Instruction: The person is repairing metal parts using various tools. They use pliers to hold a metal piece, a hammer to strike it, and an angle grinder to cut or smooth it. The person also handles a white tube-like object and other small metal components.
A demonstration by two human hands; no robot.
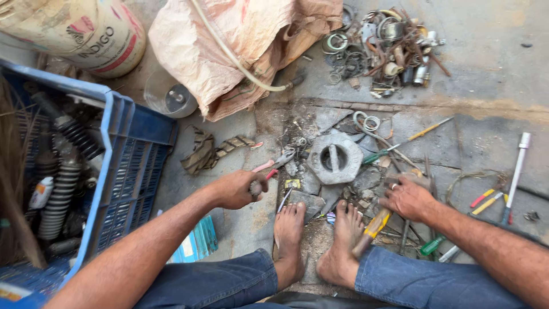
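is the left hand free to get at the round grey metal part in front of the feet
Probably not as it stands: the left hand is closed on a small tool, with pliers lying between it and the round grey metal part. Nothing covers the part itself.

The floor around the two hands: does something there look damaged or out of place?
Yes. The concrete floor is cracked and broken into loose chunks around the round metal part, and tools lie scattered about. The left hand grips a small part; the right hand holds a hammer.
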